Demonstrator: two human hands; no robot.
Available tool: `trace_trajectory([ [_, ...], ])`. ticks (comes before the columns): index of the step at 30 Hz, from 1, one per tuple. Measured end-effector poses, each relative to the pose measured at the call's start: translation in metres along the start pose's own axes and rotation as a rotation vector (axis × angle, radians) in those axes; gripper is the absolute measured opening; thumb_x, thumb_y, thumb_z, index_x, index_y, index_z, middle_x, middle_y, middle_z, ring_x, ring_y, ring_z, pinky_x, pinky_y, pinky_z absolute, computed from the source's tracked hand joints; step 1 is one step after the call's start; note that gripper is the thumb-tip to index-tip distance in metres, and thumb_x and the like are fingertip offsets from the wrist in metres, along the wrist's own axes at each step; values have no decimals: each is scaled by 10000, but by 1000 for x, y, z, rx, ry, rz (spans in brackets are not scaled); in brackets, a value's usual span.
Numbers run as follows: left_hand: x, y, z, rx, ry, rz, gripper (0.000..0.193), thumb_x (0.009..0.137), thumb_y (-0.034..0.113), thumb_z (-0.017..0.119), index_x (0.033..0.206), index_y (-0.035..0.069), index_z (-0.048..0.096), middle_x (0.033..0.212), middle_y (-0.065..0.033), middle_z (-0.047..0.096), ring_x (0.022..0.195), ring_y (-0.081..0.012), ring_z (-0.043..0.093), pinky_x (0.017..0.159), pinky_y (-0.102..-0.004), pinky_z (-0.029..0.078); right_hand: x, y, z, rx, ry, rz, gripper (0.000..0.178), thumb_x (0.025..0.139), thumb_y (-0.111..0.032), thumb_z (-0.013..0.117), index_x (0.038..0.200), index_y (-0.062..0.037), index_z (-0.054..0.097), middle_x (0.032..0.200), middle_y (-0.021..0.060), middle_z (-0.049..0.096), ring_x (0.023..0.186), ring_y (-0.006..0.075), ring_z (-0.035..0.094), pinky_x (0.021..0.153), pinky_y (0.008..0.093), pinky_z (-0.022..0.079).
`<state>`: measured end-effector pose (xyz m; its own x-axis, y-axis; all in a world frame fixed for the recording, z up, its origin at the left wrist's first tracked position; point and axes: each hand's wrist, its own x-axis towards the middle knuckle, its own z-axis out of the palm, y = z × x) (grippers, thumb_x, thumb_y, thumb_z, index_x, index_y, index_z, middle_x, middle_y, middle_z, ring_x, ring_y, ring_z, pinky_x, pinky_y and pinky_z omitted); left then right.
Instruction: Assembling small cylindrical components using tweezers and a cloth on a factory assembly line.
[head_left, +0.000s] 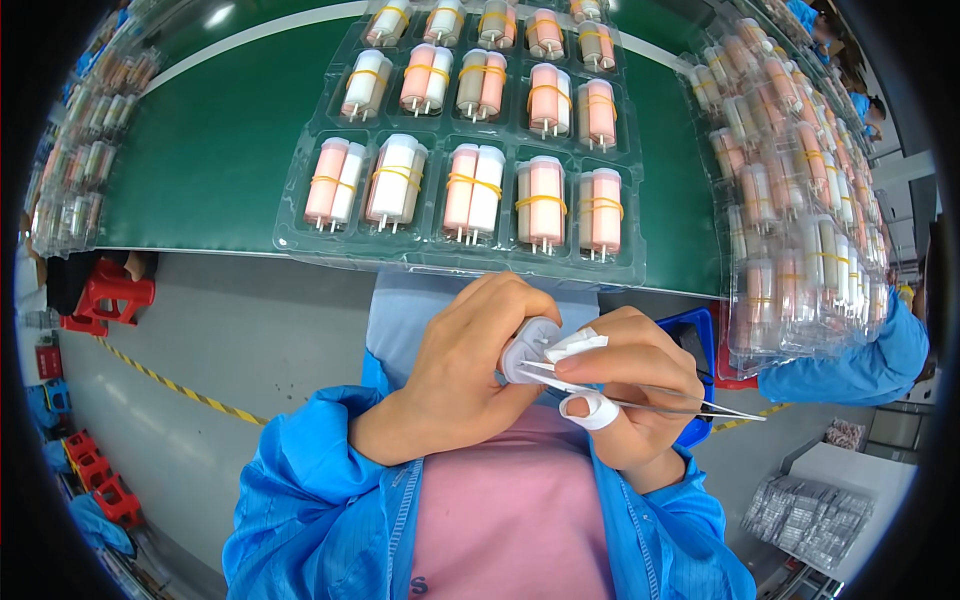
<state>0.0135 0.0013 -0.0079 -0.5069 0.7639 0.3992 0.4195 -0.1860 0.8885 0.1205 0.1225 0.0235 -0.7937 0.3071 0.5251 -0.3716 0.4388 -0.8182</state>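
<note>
My left hand (460, 350) is wrapped round a pale double-tube piece (522, 352), its end face turned up toward me. In my right hand (640, 380) is a pair of metal tweezers (735, 413), held between thumb and fingers. Their tips are at the end face of the piece, close to its small prongs. White wrap covers a fingertip (577, 345) and the thumb (592, 409) of my right hand. Just beyond my hands, a clear plastic tray (460, 258) holds several pink, white and grey tube pairs (473, 190) bound with yellow rubber bands.
The tray lies on a green work surface (200, 170). Stacked trays of similar tubes stand at the right (810, 200) and far left (85, 170). A blue bin (700, 330) is beside my right hand. A co-worker's blue sleeve (850, 355) shows at the right, red stools (115, 290) at the left.
</note>
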Motion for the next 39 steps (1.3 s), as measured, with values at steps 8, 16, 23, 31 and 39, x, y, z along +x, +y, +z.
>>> trace_trajectory([
  [8,2,2,0,58,28,38,346,602,-39,672,910,27,529,811,-113,520,713,-312,507,601,-375,411,-3,1,2,19,45,38,204,688,-48,758,879,-29,691,847,114,668,707,235,643,608,302,508],
  [16,2,1,0,73,35,46,356,587,-47,669,905,28,528,810,-111,520,708,-309,503,594,-374,406,-1,0,3,-11,40,46,190,688,-38,755,865,-29,687,828,111,668,701,229,641,601,297,505],
  [23,2,1,-1,87,26,31,359,582,-52,669,901,30,528,792,-104,507,696,-302,491,581,-370,393,-2,3,1,14,42,46,171,693,-33,749,852,-26,686,814,110,667,691,229,641,595,295,506],
  [31,2,0,-2,103,3,19,362,578,-49,669,903,31,529,783,-107,497,692,-303,490,575,-375,392,-3,5,1,22,46,76,147,692,-28,749,827,-25,692,817,103,670,697,219,643,599,287,509],
  [39,1,2,-1,93,8,-19,354,592,-42,666,910,30,528,786,-110,501,701,-311,500,577,-381,399,-4,6,3,59,76,81,184,688,-16,751,860,-20,686,830,103,674,727,201,645,616,276,505],
])
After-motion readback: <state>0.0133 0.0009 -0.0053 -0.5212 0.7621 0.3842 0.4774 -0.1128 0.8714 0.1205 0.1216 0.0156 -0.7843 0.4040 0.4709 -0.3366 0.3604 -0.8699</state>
